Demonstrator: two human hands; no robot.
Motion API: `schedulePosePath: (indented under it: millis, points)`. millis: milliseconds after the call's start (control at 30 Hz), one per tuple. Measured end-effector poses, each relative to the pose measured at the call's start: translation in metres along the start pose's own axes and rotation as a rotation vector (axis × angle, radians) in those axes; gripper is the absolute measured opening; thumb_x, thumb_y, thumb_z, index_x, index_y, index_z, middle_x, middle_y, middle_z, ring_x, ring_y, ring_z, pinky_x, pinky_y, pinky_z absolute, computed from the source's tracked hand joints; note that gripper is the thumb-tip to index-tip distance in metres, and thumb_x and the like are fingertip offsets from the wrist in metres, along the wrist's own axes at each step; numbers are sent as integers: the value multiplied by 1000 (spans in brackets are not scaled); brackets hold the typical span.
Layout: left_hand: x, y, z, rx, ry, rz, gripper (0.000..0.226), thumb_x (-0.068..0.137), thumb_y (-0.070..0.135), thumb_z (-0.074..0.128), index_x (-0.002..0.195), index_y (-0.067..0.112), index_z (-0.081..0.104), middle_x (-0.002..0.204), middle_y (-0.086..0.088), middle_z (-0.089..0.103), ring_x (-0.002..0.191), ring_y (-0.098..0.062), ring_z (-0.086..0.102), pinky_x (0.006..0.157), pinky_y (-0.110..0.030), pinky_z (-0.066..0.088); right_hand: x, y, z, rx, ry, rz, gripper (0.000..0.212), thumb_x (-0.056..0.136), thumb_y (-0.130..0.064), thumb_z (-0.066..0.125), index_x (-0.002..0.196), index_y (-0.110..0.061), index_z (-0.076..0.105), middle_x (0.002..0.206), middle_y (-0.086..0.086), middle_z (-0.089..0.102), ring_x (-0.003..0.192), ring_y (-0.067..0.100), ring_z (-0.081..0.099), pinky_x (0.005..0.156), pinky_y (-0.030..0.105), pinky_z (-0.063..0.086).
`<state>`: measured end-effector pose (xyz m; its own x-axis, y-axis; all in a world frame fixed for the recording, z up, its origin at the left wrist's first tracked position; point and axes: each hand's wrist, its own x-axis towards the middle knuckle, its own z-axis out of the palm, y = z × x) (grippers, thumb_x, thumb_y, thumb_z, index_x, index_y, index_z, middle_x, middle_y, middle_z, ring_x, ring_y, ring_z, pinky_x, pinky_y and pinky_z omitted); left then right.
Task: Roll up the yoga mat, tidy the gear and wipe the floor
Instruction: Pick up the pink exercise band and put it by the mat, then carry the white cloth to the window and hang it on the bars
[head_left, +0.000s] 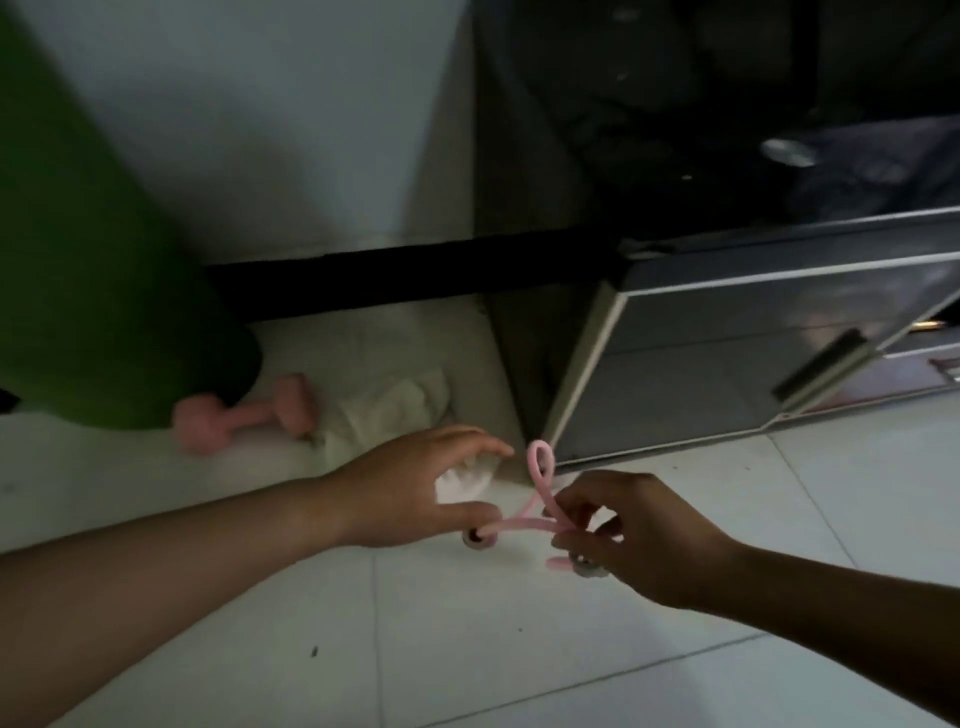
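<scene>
Head view looks down at a white tiled floor (519, 649) in dim light. The green yoga mat (88, 260) already stands rolled up on end at the left, against the wall. A dark cabinet (727, 353) with metal trim fills the right. Between them a pale cloth (395, 410) lies crumpled on the tiles, with a pink dumbbell (244, 415) just beside it, touching the foot of the mat.

The step in hand appears to be tidying the gear, namely gathering a thin pink cord (524, 525) that has a grey piece at each end. To do it well, keep the cord lightly taut between the two hands so that the small loop standing up at the far side does not slip or tangle. Lay each new turn flat against the last one. Bring the two grey ends together before setting the bundle down near the dumbbell. Pulling hard would likely tighten the crossing into a knot, so slack is better fed in slowly. The cloth seems best left alone until the floor is free for wiping.

The left hand (410, 488) is held just above the cloth. Its long fingers reach forward, fairly straight, while the thumb pinches the cord close to one grey end. The right hand (644, 535) is narrow, with its fingers curled round the cord where the strands cross, and the other grey end hangs just below them. How many fingers press the cord is hidden.
</scene>
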<state>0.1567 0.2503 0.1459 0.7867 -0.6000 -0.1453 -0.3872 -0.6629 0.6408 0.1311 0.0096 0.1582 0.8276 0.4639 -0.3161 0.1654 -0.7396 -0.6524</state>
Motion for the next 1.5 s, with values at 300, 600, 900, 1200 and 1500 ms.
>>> schedulePosePath:
  millis: [300, 600, 900, 1200, 1500]
  points:
    - [-35, -82, -62, -258, 379, -224, 44, 82, 56, 54, 120, 35, 48, 119, 14, 55, 115, -3, 50, 98, -36, 45, 123, -92, 32, 23, 192, 2, 18, 88, -35, 61, 91, -18, 67, 79, -8, 66, 69, 0, 59, 60, 11, 44]
    - [-48, -148, -105, -352, 778, -398, 39, 91, 33, 54, 126, 17, 50, 126, -1, 53, 115, -15, 50, 93, -26, 38, 253, -172, 4, 179, 490, -194, 16, 80, -24, 72, 85, -10, 68, 78, 2, 63, 77, 16, 59, 74, 32, 48]
    - [-48, -172, -71, -232, 553, -495, 42, 91, 25, 55, 131, 19, 44, 123, 7, 45, 109, -5, 44, 75, 1, 32, 240, -98, 59, -38, 246, -47, 43, 79, -27, 73, 117, -11, 61, 109, -3, 59, 97, 11, 54, 78, 8, 34]
    - [-33, -183, -48, -95, 436, -528, 48, 88, 27, 59, 133, 16, 45, 134, -7, 48, 121, -22, 47, 96, -30, 38, 231, -34, 104, -98, 81, 62, 65, 80, -49, 66, 136, -27, 42, 142, -1, 37, 129, 17, 37, 102, 23, 29]
    - [-29, -189, -29, -146, 334, -527, 54, 81, 50, 56, 126, 22, 49, 127, -1, 53, 110, -18, 57, 92, -40, 48, 239, -14, 126, -154, 63, 230, 82, 74, -70, 55, 142, -41, 21, 155, -9, 10, 140, 23, 13, 109, 57, 23]
